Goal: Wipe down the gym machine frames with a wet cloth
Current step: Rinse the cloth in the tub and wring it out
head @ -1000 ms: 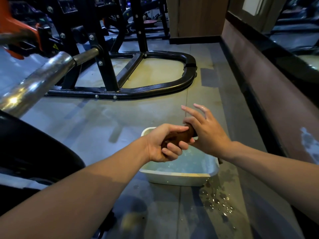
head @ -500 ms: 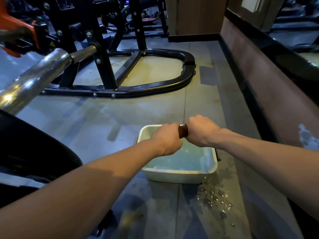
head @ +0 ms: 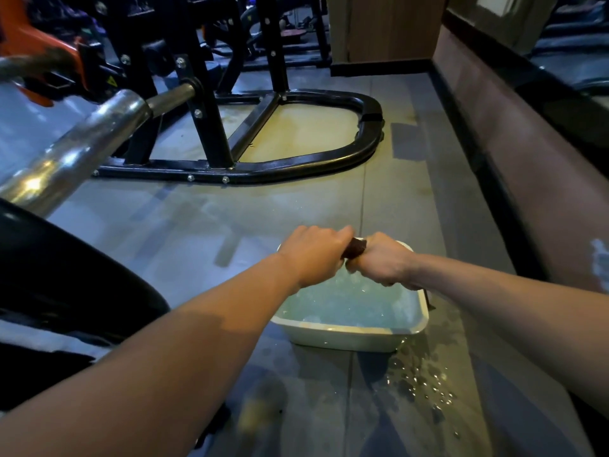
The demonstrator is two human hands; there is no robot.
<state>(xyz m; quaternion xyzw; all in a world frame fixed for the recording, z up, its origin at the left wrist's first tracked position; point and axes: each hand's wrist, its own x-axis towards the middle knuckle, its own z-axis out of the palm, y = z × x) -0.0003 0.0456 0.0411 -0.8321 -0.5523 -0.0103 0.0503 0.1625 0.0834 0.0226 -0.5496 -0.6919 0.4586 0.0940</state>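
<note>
Cloth: dark brown wet cloth (head: 355,248), twisted into a tight short roll, lower centre of frame, held over the far end of the basin. Only a small stub shows between the two fists; rest is hidden inside them. Long axis runs roughly left-right across the frame, tilted slightly, right end higher.

Left hand (head: 314,255) fisted round the cloth's left end, knuckles up, fingers curled under. Right hand (head: 382,262) fisted round the right end, back of hand up, wrist bent. Fists nearly touching, cloth bridging the gap.

Below: white rectangular plastic basin (head: 346,336) with rounded corners, on the floor, part full of pale blue-green water, surface rippled and glinting. Scatter of water droplets (head: 425,384) on the grey matte tiled floor (head: 428,192), just right of the basin's near corner.

Upper centre: black tubular steel machine base (head: 369,140), rounded D-shaped loop, glossy paint, bolted joints, flat on the floor with uprights rising from it. Well apart from the basin.

Upper left: polished chrome round bar (head: 75,153), bright reflections, running diagonally toward an orange metal bracket (head: 19,34). Left edge: black curved padded part (head: 66,275), smooth, partly out of frame.

Right side: brown low wall (head: 527,153) with black trim along its base, receding toward the top of frame.
</note>
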